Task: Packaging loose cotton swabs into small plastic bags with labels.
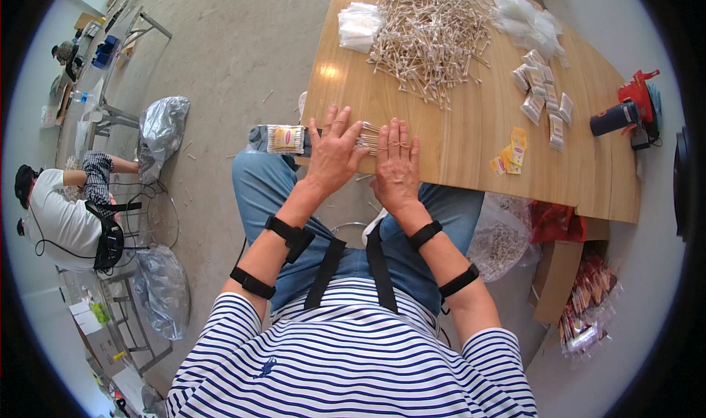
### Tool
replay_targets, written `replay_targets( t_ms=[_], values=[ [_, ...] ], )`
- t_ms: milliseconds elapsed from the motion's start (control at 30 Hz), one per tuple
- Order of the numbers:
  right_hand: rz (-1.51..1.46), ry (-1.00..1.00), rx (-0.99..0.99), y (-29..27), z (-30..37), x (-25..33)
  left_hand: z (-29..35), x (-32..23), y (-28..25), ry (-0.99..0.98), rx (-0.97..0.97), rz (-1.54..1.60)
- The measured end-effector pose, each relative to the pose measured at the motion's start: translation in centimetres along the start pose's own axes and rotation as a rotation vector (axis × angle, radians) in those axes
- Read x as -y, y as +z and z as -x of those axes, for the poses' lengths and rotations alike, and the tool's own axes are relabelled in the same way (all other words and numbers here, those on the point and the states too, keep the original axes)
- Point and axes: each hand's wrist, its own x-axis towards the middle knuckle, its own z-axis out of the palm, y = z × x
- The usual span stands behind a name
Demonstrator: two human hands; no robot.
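My left hand (335, 153) lies palm down at the table's near left edge, fingers stretched and spread. Close beside it my right hand (398, 164) rests palm down, its fingers straight and side by side. A small row of cotton swabs (370, 140) shows on the wood between the two hands, partly covered by them. Left of my left hand, a filled packet of cotton swabs (285, 139) with a yellow and white label sits on a dark grey strip. What lies beneath my palms is hidden.
A big heap of loose cotton swabs (434, 39) covers the far table, with clear bags (360, 27) beside it. Filled packets (540, 87), yellow cards (510, 153) and a dark cylinder (615, 118) lie right. A person (66, 216) sits at left; a cardboard box (559, 278) stands below right.
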Motion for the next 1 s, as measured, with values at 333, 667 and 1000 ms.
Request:
replay_targets(
  t_ms=[333, 667, 1000],
  values=[
    [-0.112, 0.004, 0.039, -1.0, 0.0, 0.4, -0.2, -0.1, 0.0, 0.077, -0.016, 0.020],
    [-0.168, 0.012, 0.048, -1.2, -0.1, 0.5, 1.3, -0.5, 0.9, 0.090, -0.026, 0.099],
    [-0.185, 0.038, 0.070, -1.2, -0.3, 1.7, -1.3, -1.0, 2.5, -0.094, -0.260, 0.892]
  ],
)
